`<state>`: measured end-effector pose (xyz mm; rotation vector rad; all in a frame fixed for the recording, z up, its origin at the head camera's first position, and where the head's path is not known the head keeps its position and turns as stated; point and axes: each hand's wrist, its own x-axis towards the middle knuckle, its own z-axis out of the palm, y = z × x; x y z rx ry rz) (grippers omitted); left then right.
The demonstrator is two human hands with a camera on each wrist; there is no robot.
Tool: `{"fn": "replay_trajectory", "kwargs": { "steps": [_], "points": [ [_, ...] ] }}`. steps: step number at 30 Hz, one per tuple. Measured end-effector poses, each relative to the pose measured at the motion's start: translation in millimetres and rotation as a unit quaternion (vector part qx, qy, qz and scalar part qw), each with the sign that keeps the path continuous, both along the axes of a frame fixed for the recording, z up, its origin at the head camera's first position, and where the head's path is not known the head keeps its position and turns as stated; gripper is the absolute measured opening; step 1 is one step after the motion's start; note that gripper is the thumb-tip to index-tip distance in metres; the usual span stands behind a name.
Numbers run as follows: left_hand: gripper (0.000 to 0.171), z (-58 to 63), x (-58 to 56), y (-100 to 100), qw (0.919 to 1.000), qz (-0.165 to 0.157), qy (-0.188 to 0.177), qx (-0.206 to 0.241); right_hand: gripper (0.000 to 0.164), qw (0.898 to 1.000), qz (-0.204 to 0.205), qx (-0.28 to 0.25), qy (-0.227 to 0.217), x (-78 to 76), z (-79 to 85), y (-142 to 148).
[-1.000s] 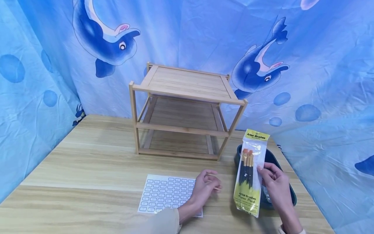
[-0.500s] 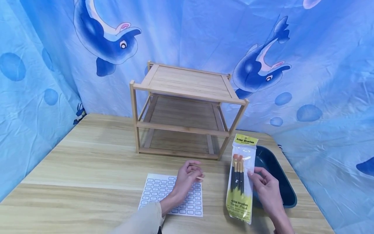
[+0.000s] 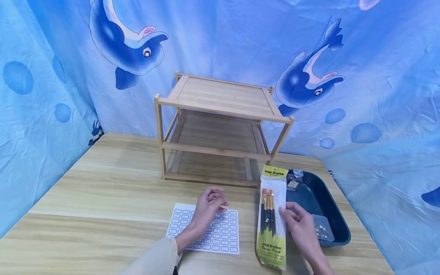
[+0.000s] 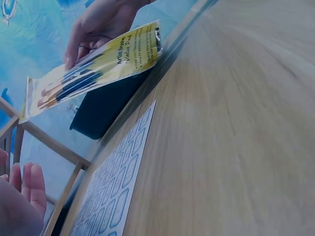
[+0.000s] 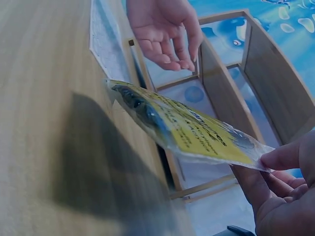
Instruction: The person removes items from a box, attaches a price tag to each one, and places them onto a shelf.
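Observation:
My right hand (image 3: 301,228) pinches the right edge of a clear packet of artist brushes (image 3: 271,221) between thumb and fingers. The packet has a yellow header and a yellow lower part, with several dark-handled, orange-tipped brushes inside. It hangs above the table, and in the right wrist view its shadow lies on the wood. My left hand (image 3: 206,208) hovers over a white sheet of blue-framed labels (image 3: 220,233), fingers loosely curled. In the right wrist view the left hand (image 5: 165,32) shows its palm side with nothing held.
A dark green bin (image 3: 330,202) stands at the right, holding small packaged items, among them a clear bag (image 3: 323,228). A wooden shelf rack (image 3: 223,151) stands at the back of the table (image 3: 103,214). Blue dolphin-print cloth (image 3: 240,38) hangs behind.
The right hand has carried the brush packet leftward and toward me, uncovering more of the bin. My left hand has drawn back left over the label sheet.

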<state>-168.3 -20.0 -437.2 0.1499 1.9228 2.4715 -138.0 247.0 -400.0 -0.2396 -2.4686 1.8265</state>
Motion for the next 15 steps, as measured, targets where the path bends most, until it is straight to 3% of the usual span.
{"fn": "replay_trajectory", "kwargs": {
  "steps": [15],
  "points": [
    [0.035, 5.3, -1.7, -28, 0.9994, 0.034, -0.001, 0.007, 0.023, 0.999, 0.021, 0.031, -0.037, -3.7, -12.0, -5]
  ]
}}
